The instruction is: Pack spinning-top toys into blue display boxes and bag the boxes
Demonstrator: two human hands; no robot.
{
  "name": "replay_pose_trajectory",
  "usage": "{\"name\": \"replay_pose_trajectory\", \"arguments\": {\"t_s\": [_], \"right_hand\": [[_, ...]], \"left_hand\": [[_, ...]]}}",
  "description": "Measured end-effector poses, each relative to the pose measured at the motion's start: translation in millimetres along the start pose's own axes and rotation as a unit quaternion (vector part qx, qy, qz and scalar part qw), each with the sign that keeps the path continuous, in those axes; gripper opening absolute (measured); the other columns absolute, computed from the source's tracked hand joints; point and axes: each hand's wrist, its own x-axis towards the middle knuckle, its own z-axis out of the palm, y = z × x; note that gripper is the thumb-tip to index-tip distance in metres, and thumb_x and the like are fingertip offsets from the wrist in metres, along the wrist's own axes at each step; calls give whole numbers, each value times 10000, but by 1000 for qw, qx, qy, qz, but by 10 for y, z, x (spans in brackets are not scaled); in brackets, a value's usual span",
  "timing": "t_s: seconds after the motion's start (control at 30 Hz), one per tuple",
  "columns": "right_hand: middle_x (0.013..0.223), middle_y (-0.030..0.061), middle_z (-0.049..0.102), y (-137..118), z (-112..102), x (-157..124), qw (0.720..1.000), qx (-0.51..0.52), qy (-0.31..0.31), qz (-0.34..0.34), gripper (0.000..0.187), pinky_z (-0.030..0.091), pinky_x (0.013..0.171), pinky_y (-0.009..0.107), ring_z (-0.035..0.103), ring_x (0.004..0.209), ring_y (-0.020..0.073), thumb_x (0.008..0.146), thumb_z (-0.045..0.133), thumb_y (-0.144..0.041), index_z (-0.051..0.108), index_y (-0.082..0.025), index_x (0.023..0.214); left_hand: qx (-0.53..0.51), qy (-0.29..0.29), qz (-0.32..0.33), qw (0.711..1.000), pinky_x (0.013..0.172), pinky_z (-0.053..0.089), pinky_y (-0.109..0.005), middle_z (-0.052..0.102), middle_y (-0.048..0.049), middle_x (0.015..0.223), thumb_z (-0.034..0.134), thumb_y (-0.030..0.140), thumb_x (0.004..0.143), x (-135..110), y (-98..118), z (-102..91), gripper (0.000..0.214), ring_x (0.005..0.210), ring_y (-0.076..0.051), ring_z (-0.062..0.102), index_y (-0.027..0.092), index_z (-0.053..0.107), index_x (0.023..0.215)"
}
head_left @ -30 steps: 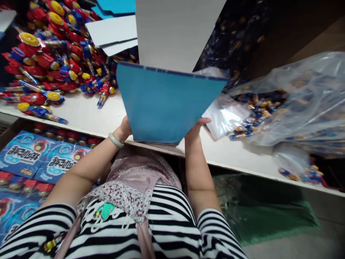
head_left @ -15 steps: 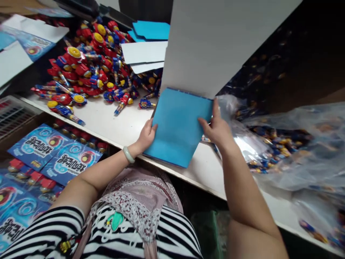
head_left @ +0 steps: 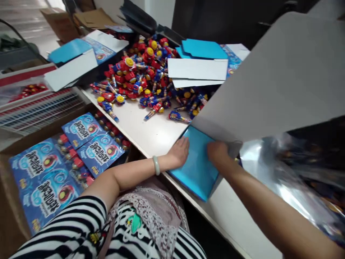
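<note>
In front of me on the white table stands a cardboard box (head_left: pixel 201 162) with a bright blue inside and a tall white-grey flap (head_left: pixel 264 79) raised at its far side. My left hand (head_left: pixel 179 153) is closed over the box's left edge, fingers together. Curled fingers of my right hand (head_left: pixel 219 154) press at the right edge of the blue panel; their tips are hidden. Close beyond the box lies a heap of red, blue and yellow wrapped toys (head_left: pixel 142 72).
Folded display boxes (head_left: pixel 198 68) rest behind the heap, another (head_left: pixel 72 61) at its left. A carton (head_left: pixel 10 194) at lower left holds printed blue boxes (head_left: pixel 48 180). Clear plastic bags (head_left: pixel 277 172) lie at right. The table's front edge (head_left: pixel 140 147) runs before me.
My view has swung right. The blue panel sits lower inside the box, and the raised flap leans to the right. My right hand's fingers, stretched before, are now curled.
</note>
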Motion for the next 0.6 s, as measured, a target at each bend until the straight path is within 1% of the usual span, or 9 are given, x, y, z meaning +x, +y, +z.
{"name": "replay_pose_trajectory", "arguments": {"t_s": [0.1, 0.2, 0.3, 0.37, 0.4, 0.43, 0.5, 0.57, 0.6], "right_hand": [[982, 335, 725, -218, 148, 19, 1000, -3, -13, 3, 296, 591, 692, 455, 748, 931, 407, 848, 467, 29, 746, 35, 947], [943, 308, 733, -187, 93, -60, 1000, -9, 6, -4, 336, 597, 728, 470, 745, 943, 401, 861, 422, 28, 741, 28, 966], [1209, 280, 686, -190, 100, -222, 996, -6, 73, -47, 432, 569, 904, 484, 671, 1161, 374, 943, 362, -70, 646, -24, 1266], [1443, 234, 561, -276, 257, -298, 988, 16, 136, -67, 483, 521, 1015, 491, 543, 1344, 359, 992, 353, -190, 525, -99, 1434], [1510, 215, 504, -324, 368, -311, 985, 32, 157, -67, 504, 503, 1043, 508, 488, 1397, 363, 1007, 348, -257, 486, -122, 1473], [1546, 206, 466, -361, 482, -306, 983, 48, 169, -61, 528, 492, 1054, 533, 452, 1423, 376, 1017, 334, -317, 466, -130, 1493], [1568, 212, 434, -370, 652, -251, 982, 73, 165, -54, 571, 478, 1060, 576, 432, 1432, 404, 1020, 309, -385, 453, -119, 1505], [1526, 239, 479, -297, 668, -170, 982, 98, 138, -80, 581, 479, 1062, 577, 484, 1390, 411, 996, 352, -402, 513, -85, 1455], [1468, 248, 539, -252, 611, -136, 980, 120, 128, -89, 559, 487, 1055, 575, 535, 1342, 408, 974, 385, -397, 578, -77, 1389]], "left_hand": [[73, -65, -6, 995, 1147, 431, -505, 397, -321, 1523, 446, 132, 932, 123, 76, -12, 549, 1451, -404, 405, -102, 481, 1427], [72, -64, 12, 995, 1075, 461, -564, 431, -354, 1482, 434, 104, 917, 152, 103, -79, 500, 1402, -442, 453, -101, 563, 1355], [0, -56, 109, 992, 1057, 491, -446, 555, -281, 1413, 439, 123, 944, 108, -20, -238, 403, 1312, -338, 561, 1, 665, 1254], [-108, -3, 195, 975, 1066, 481, -318, 620, -177, 1356, 483, 220, 981, 85, -268, -362, 348, 1248, -226, 597, 101, 666, 1252], [-162, 43, 204, 965, 1071, 471, -291, 638, -139, 1324, 499, 273, 992, 85, -455, -418, 338, 1222, -196, 601, 139, 651, 1262], [-207, 97, 171, 958, 1083, 460, -304, 646, -125, 1295, 506, 307, 997, 93, -680, -465, 332, 1206, -195, 597, 158, 637, 1264], [-230, 180, -15, 956, 1108, 433, -393, 631, -137, 1273, 516, 328, 995, 130, -1204, -529, 314, 1225, -244, 560, 167, 617, 1246], [-195, 174, -228, 938, 1124, 391, -478, 559, -194, 1335, 588, 357, 956, 182, -1718, -547, 368, 1301, -327, 475, 126, 587, 1242], [-180, 151, -296, 926, 1123, 379, -503, 521, -223, 1363, 635, 364, 925, 206, -1929, -540, 412, 1324, -363, 437, 98, 578, 1235]]}}
